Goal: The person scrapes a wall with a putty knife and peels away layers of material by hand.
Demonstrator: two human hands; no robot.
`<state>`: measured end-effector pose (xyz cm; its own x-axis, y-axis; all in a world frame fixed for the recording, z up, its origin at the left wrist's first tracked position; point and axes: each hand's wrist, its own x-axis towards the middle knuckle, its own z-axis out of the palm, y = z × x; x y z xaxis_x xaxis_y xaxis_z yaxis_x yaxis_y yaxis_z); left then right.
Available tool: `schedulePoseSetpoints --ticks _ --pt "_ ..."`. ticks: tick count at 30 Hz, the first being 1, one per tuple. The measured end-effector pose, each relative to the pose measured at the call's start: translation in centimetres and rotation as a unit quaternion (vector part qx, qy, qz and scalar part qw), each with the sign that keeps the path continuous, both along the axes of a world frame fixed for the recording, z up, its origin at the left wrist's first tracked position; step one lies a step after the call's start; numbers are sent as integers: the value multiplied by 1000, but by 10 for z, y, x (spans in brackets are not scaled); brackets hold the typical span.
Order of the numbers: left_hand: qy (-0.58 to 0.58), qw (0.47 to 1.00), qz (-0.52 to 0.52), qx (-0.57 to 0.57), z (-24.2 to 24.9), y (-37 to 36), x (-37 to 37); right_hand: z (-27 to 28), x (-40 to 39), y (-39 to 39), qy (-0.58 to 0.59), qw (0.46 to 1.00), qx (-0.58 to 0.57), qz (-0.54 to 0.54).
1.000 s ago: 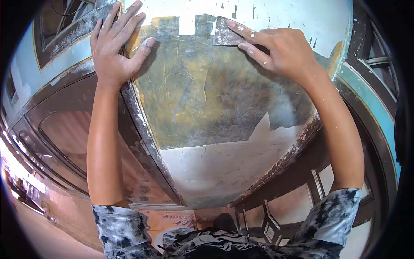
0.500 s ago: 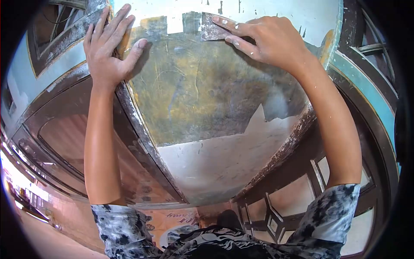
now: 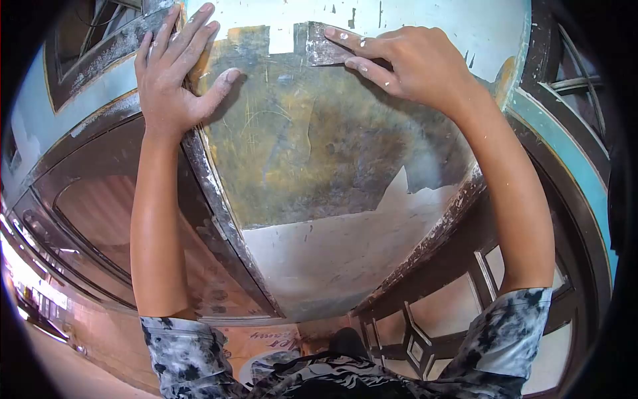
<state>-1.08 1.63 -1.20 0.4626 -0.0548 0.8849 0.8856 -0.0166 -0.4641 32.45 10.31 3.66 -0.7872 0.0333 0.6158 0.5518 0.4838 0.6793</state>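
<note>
My right hand (image 3: pixel 415 66) grips a flat metal scraper (image 3: pixel 324 50) near the top of a wall panel (image 3: pixel 299 139). The index finger lies stretched along its face, and the blade rests against the panel at the border between white paint (image 3: pixel 425 13) and a bare, yellow-green patch. White dust coats the fingertips. My left hand (image 3: pixel 173 73) is spread flat over the panel's left edge, thumb out, holding nothing. Below the bare patch begins a white area (image 3: pixel 319 249) with a jagged upper border.
A dark wooden frame (image 3: pixel 216 179) with flaking white paint borders the panel on the left. On the right stands a dark brown door (image 3: pixel 442 306) with pale panes. Light-blue trim (image 3: pixel 565 149) runs beside it. An orange printed surface (image 3: pixel 266 338) shows below.
The view has shifted slightly, so my left hand appears a little further right. The scraper stays in almost the same place at the paint's edge, turned slightly.
</note>
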Motion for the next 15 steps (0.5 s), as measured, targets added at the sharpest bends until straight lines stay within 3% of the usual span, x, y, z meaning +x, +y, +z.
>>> schedulePoseSetpoints --ticks 15 --pt "-3 1000 -13 -1 -1 -1 2 7 -6 5 -25 999 -7 42"
